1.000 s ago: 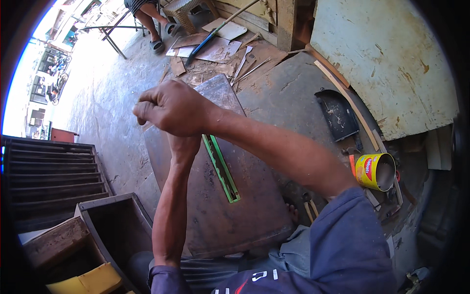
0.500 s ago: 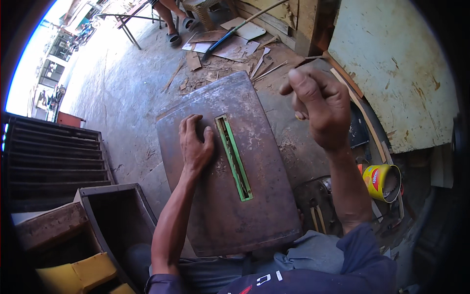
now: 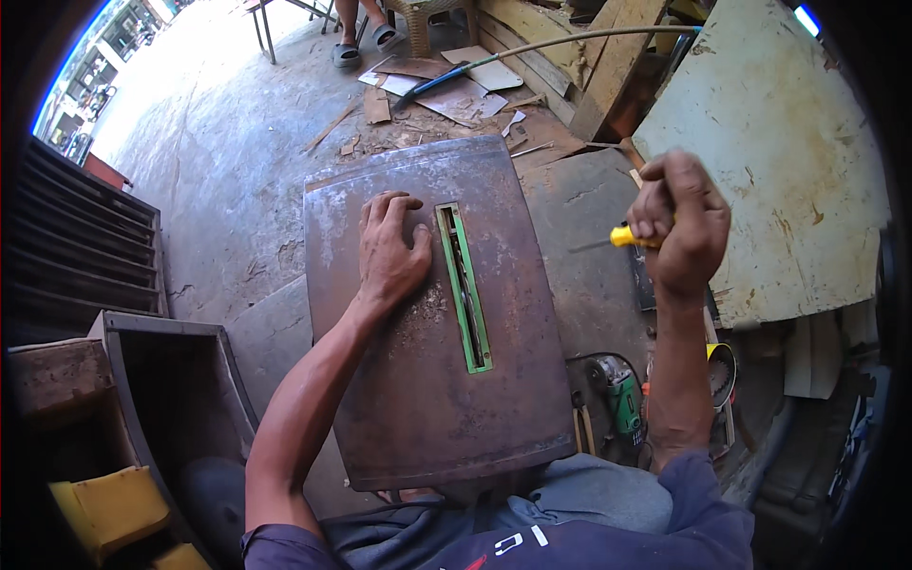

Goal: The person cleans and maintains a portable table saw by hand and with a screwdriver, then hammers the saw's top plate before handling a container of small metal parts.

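Observation:
A rusty brown metal panel (image 3: 418,408) with rounded edges lies across my lap. Set into its middle is a long, narrow slot with a green frame (image 3: 482,328) and small metal parts inside. My left hand (image 3: 391,252) rests on the panel just left of the slot, thumb apart from the fingers, holding nothing. Raised to the right of the panel, my right hand (image 3: 686,228) is closed around the yellow handle of a screwdriver (image 3: 622,237). Its thin shaft points left, over the floor and away from the slot.
A green power tool (image 3: 623,407) and wooden-handled pliers or similar tool (image 3: 582,423) lie right of the panel, near a yellow can (image 3: 720,366). A pale board (image 3: 760,171) leans at right. Wood scraps (image 3: 465,100) lie ahead. A dark open box (image 3: 180,380) stands at left.
The screwdriver now shows in my right hand, which has turned and shifted right. My left hand stays on the panel beside the slot. The whole view has shifted somewhat.

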Tool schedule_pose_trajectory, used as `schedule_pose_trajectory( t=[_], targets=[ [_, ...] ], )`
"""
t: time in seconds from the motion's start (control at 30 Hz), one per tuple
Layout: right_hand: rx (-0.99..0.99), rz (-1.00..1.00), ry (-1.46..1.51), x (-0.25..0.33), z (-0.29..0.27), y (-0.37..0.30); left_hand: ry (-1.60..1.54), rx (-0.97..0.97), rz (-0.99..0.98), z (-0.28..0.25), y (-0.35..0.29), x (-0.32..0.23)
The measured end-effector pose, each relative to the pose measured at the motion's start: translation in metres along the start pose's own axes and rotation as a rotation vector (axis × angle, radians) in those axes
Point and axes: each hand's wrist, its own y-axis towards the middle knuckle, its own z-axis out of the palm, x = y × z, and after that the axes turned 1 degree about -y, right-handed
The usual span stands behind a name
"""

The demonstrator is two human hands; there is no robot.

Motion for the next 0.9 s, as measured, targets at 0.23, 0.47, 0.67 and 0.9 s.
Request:
schedule_pose_trajectory(
  t=[0.23, 0.47, 0.67, 0.9],
  targets=[
    [0.189, -0.102, 0.294, -0.013, 0.096, 0.033, -0.028, -0.049, 0.004, 0.012, 0.002, -0.001],
    [0.157, -0.054, 0.151, -0.036, 0.118, 0.034, -0.038, -0.068, 0.011, 0.010, 0.004, 0.002],
    [0.081, -0.071, 0.180, -0.042, 0.115, 0.039, -0.049, -0.085, 0.000, 0.009, 0.004, 0.004],
    [0.100, 0.000, 0.046, -0.034, 0.132, 0.031, -0.093, -0.100, -0.013, 0.008, 0.003, 0.006]
  ],
)
